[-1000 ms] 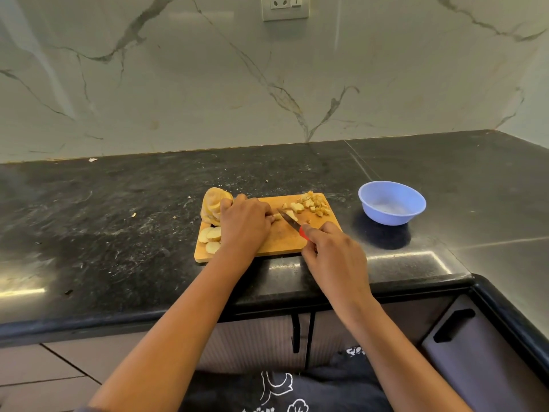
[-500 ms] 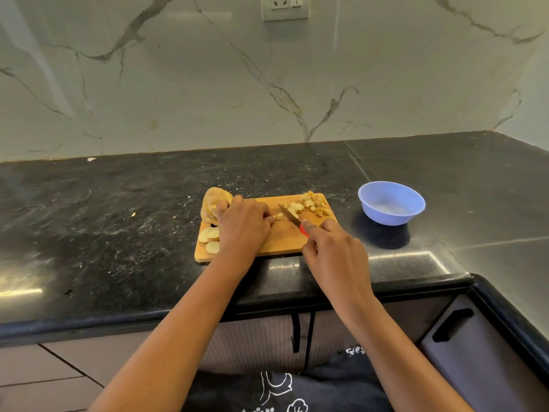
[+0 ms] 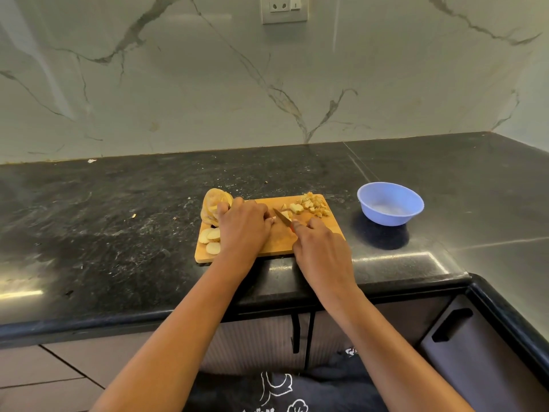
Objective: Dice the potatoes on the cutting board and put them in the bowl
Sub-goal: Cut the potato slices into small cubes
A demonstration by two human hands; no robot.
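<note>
Right now the cutting board lies near the front edge of the counter, and both hands work at its middle. The left hand is curled down over a potato piece. Most of that piece is hidden under the fingers, with only a pale end showing beside the blade. The right hand is wrapped round the red handle of a small knife. Its blade runs slantwise from the near right up to the far left, with the tip almost touching the left fingertips.

Diced bits sit heaped at the board's far right corner, just beyond the blade. Whole slices wait along the left edge, and a stack of larger cuts stands at the far left corner.

The bowl stands off the board's right edge, apart from it and seemingly without potato inside. It is nearer the knife hand, so the heap would likely travel rightward, past that far right corner.
</note>
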